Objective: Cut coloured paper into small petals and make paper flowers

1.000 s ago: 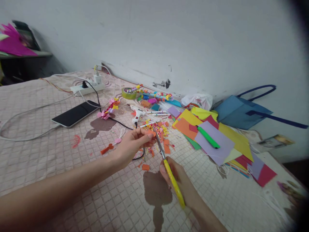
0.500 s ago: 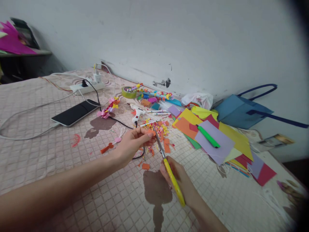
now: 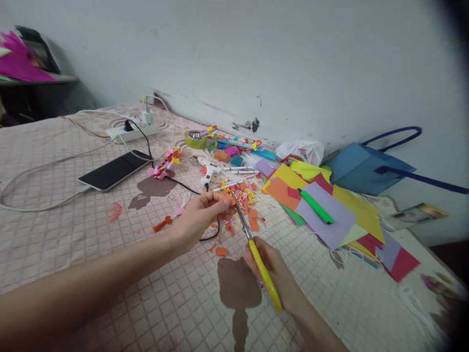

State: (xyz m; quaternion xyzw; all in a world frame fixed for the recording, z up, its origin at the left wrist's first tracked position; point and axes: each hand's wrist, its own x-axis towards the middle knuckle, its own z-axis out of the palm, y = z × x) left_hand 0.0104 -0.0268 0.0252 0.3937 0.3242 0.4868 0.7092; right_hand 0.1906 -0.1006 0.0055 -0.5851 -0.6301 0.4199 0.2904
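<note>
Between the fingertips of my left hand (image 3: 205, 215) is a small piece of orange paper (image 3: 230, 199), mostly hidden by the fingers. My right hand (image 3: 269, 266) is wrapped round the yellow handles of a pair of scissors (image 3: 264, 276). The blades point away from me and meet the orange paper; they look nearly closed. Just beyond lies a heap of coloured paper scraps (image 3: 249, 195). Orange paper pieces (image 3: 253, 221) lie right of the blades, and another orange piece (image 3: 221, 252) is nearer me. An orange paper cutout (image 3: 162, 224) rests left of my left hand.
A white glue gun (image 3: 210, 172) with a black cord lies behind my hands. At left are a phone (image 3: 115, 171) on a cable and a power strip (image 3: 132, 133). Coloured paper sheets (image 3: 326, 230) with a green marker (image 3: 315, 206) and a blue bag (image 3: 370, 168) are on the right.
My left hand has turned very slightly at the paper held in its fingertips. The scissors and the other things stay almost where they were.
</note>
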